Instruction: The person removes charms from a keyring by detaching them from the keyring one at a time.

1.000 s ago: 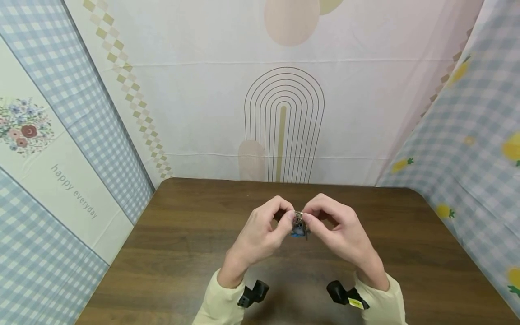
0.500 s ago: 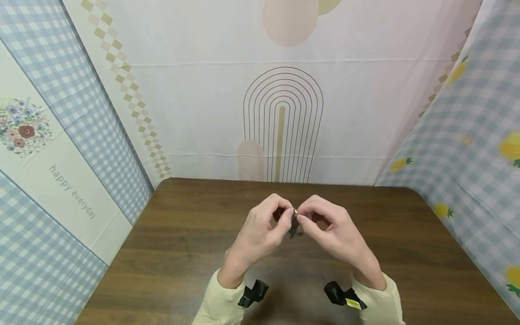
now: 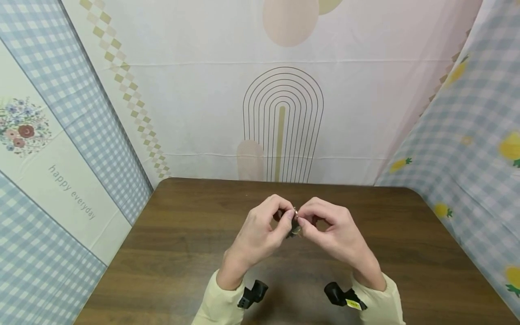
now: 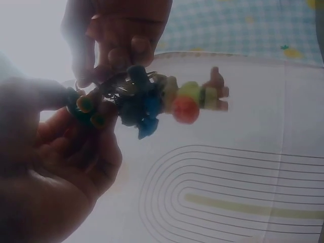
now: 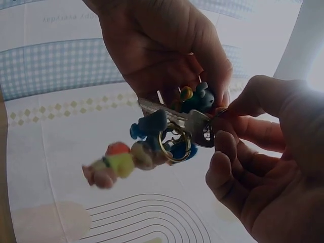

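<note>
At the centre of the head view, above a brown table (image 3: 183, 253), a person's left hand (image 3: 260, 234) and right hand (image 3: 335, 237) are meeting fingertip to fingertip, both pinching a keychain (image 3: 295, 225) between curled thumbs and forefingers. In the right wrist view, the key (image 5: 195, 124) is lying between the two hands at mid-frame, with a brass ring (image 5: 175, 147) and small coloured figures (image 5: 119, 162) dangling toward the lower left.
</note>
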`<act>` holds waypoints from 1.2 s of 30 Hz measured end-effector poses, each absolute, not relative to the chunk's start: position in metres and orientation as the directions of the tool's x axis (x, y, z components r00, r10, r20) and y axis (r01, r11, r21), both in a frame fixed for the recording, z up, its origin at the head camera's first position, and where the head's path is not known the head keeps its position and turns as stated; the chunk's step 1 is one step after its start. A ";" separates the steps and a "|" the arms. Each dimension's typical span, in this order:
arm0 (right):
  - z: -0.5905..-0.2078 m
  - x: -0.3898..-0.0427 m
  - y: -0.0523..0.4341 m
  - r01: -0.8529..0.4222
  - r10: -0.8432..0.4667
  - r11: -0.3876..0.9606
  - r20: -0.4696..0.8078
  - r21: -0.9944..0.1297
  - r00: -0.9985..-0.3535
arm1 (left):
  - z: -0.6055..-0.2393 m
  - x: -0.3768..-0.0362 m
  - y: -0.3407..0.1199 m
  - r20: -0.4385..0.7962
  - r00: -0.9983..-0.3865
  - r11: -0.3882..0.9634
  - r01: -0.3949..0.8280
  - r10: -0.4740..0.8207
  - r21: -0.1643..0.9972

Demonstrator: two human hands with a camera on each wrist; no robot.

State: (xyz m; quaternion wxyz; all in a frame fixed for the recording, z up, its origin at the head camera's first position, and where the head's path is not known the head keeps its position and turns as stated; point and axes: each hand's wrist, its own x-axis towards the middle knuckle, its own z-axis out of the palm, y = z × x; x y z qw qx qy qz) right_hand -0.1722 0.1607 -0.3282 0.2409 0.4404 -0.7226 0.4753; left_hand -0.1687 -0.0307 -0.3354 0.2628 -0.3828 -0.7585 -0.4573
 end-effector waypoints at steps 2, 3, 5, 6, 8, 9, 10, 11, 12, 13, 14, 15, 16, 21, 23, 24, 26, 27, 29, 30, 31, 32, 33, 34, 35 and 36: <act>-0.328 -0.173 0.160 -0.878 -0.398 0.164 0.784 -0.450 -0.476 | -0.335 -0.168 -0.031 0.753 -0.564 0.285 0.824 0.339 0.489; -0.328 -0.173 0.160 -0.884 -0.394 0.163 0.792 -0.438 -0.466 | -0.335 -0.169 -0.031 0.756 -0.560 0.282 0.827 0.338 0.487; -0.328 -0.174 0.159 -0.894 -0.385 0.167 0.807 -0.415 -0.447 | -0.334 -0.169 -0.031 0.763 -0.554 0.278 0.831 0.333 0.482; -0.328 -0.174 0.159 -0.898 -0.380 0.169 0.814 -0.407 -0.440 | -0.334 -0.168 -0.031 0.767 -0.551 0.276 0.833 0.329 0.480; -0.327 -0.174 0.158 -0.903 -0.370 0.171 0.823 -0.395 -0.431 | -0.334 -0.169 -0.031 0.776 -0.542 0.270 0.838 0.322 0.474; -0.327 -0.173 0.158 -0.904 -0.364 0.169 0.827 -0.393 -0.428 | -0.334 -0.169 -0.031 0.781 -0.535 0.266 0.843 0.322 0.468; -0.327 -0.173 0.157 -0.905 -0.359 0.168 0.831 -0.390 -0.425 | -0.334 -0.169 -0.031 0.787 -0.527 0.262 0.848 0.322 0.461; -0.327 -0.173 0.157 -0.906 -0.354 0.164 0.833 -0.391 -0.424 | -0.334 -0.169 -0.031 0.793 -0.516 0.257 0.854 0.323 0.451; -0.327 -0.173 0.156 -0.905 -0.349 0.158 0.835 -0.394 -0.425 | -0.333 -0.169 -0.031 0.799 -0.506 0.252 0.860 0.325 0.443; -0.327 -0.173 0.156 -0.905 -0.345 0.153 0.836 -0.398 -0.426 | -0.333 -0.169 -0.031 0.804 -0.497 0.248 0.866 0.328 0.435; -0.327 -0.173 0.156 -0.903 -0.342 0.148 0.836 -0.404 -0.429 | -0.333 -0.169 -0.031 0.807 -0.489 0.245 0.870 0.330 0.427; -0.328 -0.173 0.155 -0.901 -0.340 0.142 0.835 -0.410 -0.433 | -0.333 -0.170 -0.031 0.811 -0.482 0.242 0.874 0.332 0.421; -0.328 -0.173 0.155 -0.899 -0.340 0.137 0.833 -0.416 -0.437 | -0.333 -0.170 -0.031 0.812 -0.478 0.239 0.877 0.334 0.417; -0.328 -0.172 0.156 -0.877 -0.345 0.134 0.808 -0.462 -0.478 | -0.333 -0.170 -0.032 0.803 -0.474 0.231 0.880 0.360 0.415; -0.328 -0.171 0.156 -0.863 -0.344 0.150 0.793 -0.482 -0.503 | -0.334 -0.170 -0.032 0.796 -0.475 0.231 0.880 0.375 0.416; -0.328 -0.170 0.157 -0.856 -0.344 0.161 0.785 -0.492 -0.516 | -0.334 -0.170 -0.032 0.792 -0.475 0.234 0.879 0.383 0.414; -0.327 -0.169 0.158 -0.834 -0.349 0.191 0.758 -0.518 -0.551 | -0.335 -0.170 -0.032 0.784 -0.479 0.245 0.878 0.396 0.412; -0.327 -0.168 0.159 -0.825 -0.352 0.207 0.746 -0.527 -0.565 | -0.335 -0.170 -0.032 0.780 -0.483 0.249 0.875 0.398 0.415; -0.327 -0.168 0.160 -0.808 -0.359 0.237 0.724 -0.540 -0.589 | -0.336 -0.170 -0.031 0.771 -0.496 0.261 0.868 0.399 0.423; -0.327 -0.168 0.161 -0.799 -0.361 0.251 0.713 -0.546 -0.601 | -0.336 -0.170 -0.031 0.766 -0.504 0.267 0.863 0.399 0.429; -0.327 -0.168 0.161 -0.791 -0.362 0.263 0.704 -0.552 -0.611 | -0.336 -0.170 -0.031 0.760 -0.513 0.270 0.858 0.399 0.437; -0.327 -0.169 0.162 -0.788 -0.362 0.272 0.700 -0.552 -0.615 | -0.337 -0.170 -0.031 0.757 -0.519 0.274 0.854 0.397 0.442; -0.328 -0.169 0.163 -0.790 -0.360 0.275 0.703 -0.548 -0.613 | -0.337 -0.170 -0.031 0.752 -0.526 0.277 0.850 0.397 0.448; -0.328 -0.170 0.163 -0.793 -0.359 0.274 0.707 -0.544 -0.610 | -0.337 -0.170 -0.030 0.748 -0.531 0.280 0.847 0.398 0.452; -0.327 -0.170 0.163 -0.796 -0.358 0.271 0.711 -0.541 -0.605 | -0.338 -0.170 -0.030 0.744 -0.536 0.283 0.844 0.400 0.455; -0.327 -0.171 0.163 -0.803 -0.357 0.267 0.719 -0.533 -0.596 | -0.338 -0.170 -0.030 0.740 -0.539 0.286 0.842 0.402 0.458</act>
